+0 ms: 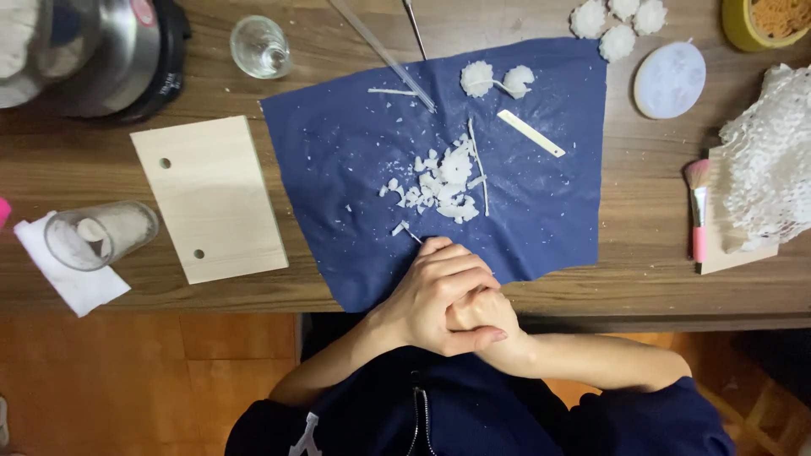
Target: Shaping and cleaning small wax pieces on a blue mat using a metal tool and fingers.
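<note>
My left hand [435,295] lies folded over my right hand [488,323] at the near edge of the blue cloth [338,143]. Both hands are closed together and rest on the cloth. A thin pale strand [412,236] pokes out past the left fingertips toward a small white chip; whether a hand holds it is hidden. Just beyond the hands lies a pile of white wax flakes [443,181]. A thin white strand [479,165] lies beside the pile. Farther back on the cloth are two white flower-shaped pieces [477,78] and a flat white stick [530,133].
A pale wooden board [209,198] lies left of the cloth. A glass cup [100,235] stands on white tissue, and a small glass [260,46] and a metal pot [93,51] stand behind. On the right: round white mould [669,80], white flower shapes [617,21], pink brush [698,207], white netting [769,160].
</note>
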